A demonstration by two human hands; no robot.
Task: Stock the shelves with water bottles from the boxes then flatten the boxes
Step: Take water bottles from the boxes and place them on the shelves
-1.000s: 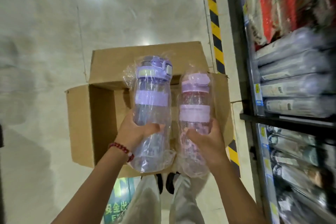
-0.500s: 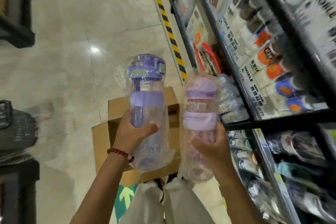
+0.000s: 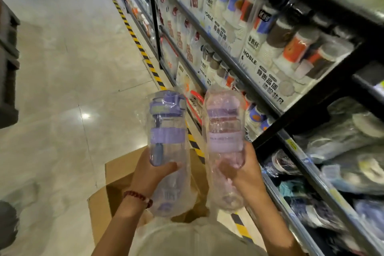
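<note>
My left hand [image 3: 150, 174] grips a clear water bottle with a purple lid and band [image 3: 167, 131], wrapped in a plastic bag. My right hand [image 3: 245, 170] grips a second bagged bottle with a pink lid and band [image 3: 225, 131]. Both bottles stand upright, side by side, raised in front of me. Below them an open cardboard box [image 3: 116, 174] sits on the floor; its inside is hidden behind my arms. The black shelf rack [image 3: 291, 118] runs along my right, close to the pink bottle.
The shelves hold stacked paper cups [image 3: 261, 33] above and bagged goods [image 3: 342, 131] lower down. A yellow-black floor stripe [image 3: 133, 33] runs along the rack's foot. Shiny tiled floor [image 3: 72, 68] stretches left. A dark rack [image 3: 8, 64] stands at the far left.
My view has swung up and to the right, from the box toward the shelves. Both hands have carried the bottles up with it, and the box has dropped lower in view.
</note>
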